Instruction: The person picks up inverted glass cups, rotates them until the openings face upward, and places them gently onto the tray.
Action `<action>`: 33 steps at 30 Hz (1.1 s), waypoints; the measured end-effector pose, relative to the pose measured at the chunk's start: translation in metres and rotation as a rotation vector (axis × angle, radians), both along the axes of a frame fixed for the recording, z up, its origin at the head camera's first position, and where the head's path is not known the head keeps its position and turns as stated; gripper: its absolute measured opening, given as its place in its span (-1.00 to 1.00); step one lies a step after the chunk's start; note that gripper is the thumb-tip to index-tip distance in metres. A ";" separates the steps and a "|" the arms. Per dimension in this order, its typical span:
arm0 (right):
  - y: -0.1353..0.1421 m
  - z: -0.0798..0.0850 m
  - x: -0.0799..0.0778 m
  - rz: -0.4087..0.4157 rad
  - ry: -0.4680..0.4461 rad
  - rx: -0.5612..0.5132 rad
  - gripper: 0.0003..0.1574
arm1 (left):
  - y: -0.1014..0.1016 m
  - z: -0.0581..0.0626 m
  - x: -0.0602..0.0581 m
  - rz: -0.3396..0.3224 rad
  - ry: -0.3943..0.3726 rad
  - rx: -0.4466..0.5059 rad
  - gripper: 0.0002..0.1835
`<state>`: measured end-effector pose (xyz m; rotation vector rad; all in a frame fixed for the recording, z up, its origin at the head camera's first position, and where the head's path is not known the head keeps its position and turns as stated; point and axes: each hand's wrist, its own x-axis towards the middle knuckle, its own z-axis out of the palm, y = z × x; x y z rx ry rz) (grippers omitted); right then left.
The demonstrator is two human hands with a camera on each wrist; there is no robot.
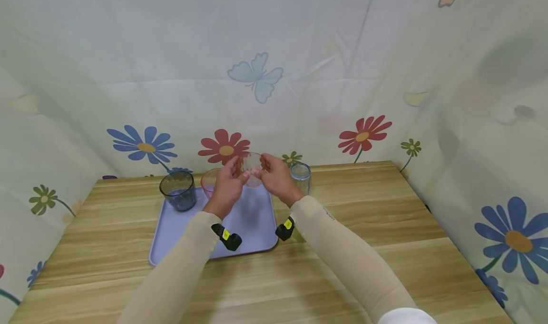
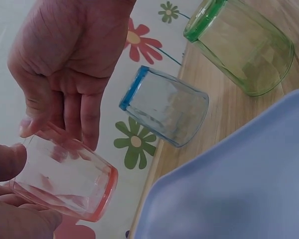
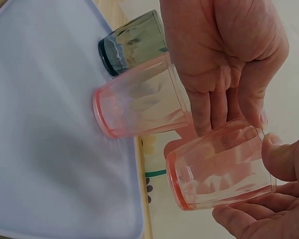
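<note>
Both hands hold a clear pink-tinted glass (image 1: 252, 161) upright above the far right part of the lilac tray (image 1: 259, 221). My left hand (image 1: 227, 187) grips it from the left, thumb near the rim. From the other side my right hand (image 1: 279, 179) grips it too, its thumb close to the left one. In the right wrist view the thick reddish base of this glass (image 3: 219, 169) points down, below the fingers. A second pink glass (image 3: 142, 99) stands upright on the tray, partly hidden by the left hand in the head view. Beside it is a dark grey glass (image 1: 179, 193), also upright.
Right of the tray, on the wooden table (image 1: 364, 219), a blue glass (image 2: 164, 107) stands upside down. Nearer me is an upside-down green glass (image 2: 244, 50), mostly hidden by the right forearm in the head view. A flower-printed cloth wall (image 1: 299, 119) rises behind the table.
</note>
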<state>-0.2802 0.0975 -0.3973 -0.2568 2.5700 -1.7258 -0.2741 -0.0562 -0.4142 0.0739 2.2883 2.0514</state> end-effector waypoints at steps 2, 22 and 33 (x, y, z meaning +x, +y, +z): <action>0.001 -0.001 0.000 0.004 0.006 0.004 -0.21 | 0.000 -0.001 -0.001 -0.002 0.002 0.004 -0.27; 0.001 -0.007 -0.001 0.026 0.014 0.071 -0.19 | 0.001 -0.008 -0.001 -0.012 -0.014 -0.022 -0.27; 0.001 -0.011 -0.003 0.029 0.018 0.086 -0.22 | 0.000 -0.017 -0.004 -0.028 -0.012 -0.043 -0.27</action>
